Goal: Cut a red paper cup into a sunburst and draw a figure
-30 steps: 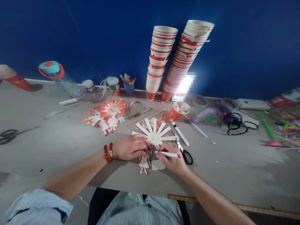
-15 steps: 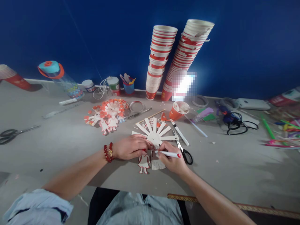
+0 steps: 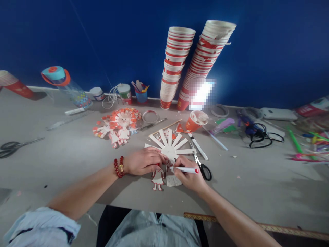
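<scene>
My right hand (image 3: 189, 175) is closed around a white marker (image 3: 189, 169) with a red end, its tip against the lower part of a white paper cutout (image 3: 169, 151). Many narrow strips fan out from this cutout's round middle. My left hand (image 3: 146, 160), with red beads at the wrist, presses and pinches the cutout's lower left edge, its fingers curled together. Just below those fingers lies a paper doll (image 3: 157, 178) in a red-edged dress; its top is hidden. A paper scrap (image 3: 173, 180) with drawn lines rests between the hands, partly covered by the right one.
Black-handled scissors (image 3: 205, 171) lie right of my right hand, beside a white cutter (image 3: 199, 146). Finished-looking paper dolls (image 3: 122, 125) lie behind my left hand. Behind stand an orange cup (image 3: 196, 120) of scraps and two tall paper cup stacks (image 3: 177, 61). More scissors (image 3: 17, 147) lie far left.
The marker and my right hand have shifted very slightly at the cutout. My left hand and the things on the table keep their places.
</scene>
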### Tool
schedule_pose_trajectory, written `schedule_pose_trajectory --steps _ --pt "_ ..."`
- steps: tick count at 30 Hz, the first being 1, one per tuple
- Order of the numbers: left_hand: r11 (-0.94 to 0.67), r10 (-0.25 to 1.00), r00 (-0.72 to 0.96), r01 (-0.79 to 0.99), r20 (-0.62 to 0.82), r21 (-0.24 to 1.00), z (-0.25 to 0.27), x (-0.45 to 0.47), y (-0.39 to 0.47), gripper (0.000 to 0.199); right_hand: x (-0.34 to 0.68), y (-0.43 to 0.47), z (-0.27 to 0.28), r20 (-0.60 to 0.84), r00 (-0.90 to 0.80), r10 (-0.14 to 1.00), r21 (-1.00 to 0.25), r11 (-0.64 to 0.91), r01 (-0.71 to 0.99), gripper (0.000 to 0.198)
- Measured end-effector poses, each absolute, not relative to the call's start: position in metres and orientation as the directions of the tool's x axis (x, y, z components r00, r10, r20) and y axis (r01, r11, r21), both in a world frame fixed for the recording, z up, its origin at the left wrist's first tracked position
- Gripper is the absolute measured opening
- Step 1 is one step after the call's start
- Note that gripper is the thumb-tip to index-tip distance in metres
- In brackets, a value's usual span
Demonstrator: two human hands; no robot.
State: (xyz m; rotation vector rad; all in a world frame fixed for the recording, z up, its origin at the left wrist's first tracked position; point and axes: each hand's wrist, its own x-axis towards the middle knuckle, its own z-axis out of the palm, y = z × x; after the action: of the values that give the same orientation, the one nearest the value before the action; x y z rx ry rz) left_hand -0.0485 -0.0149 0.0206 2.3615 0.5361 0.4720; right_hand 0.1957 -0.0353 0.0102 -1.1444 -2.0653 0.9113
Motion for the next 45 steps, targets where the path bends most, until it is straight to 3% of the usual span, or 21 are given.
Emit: schedule_pose_trajectory --steps 45 --pt "-0.703 0.491 0.85 0.258 0.19 0.663 0.0201 -0.0483 -0.0147 0.023 0.1971 -0.0362 0.0118 0.196 -0.553 0.81 -0.767 0.478 0.428 0.009"
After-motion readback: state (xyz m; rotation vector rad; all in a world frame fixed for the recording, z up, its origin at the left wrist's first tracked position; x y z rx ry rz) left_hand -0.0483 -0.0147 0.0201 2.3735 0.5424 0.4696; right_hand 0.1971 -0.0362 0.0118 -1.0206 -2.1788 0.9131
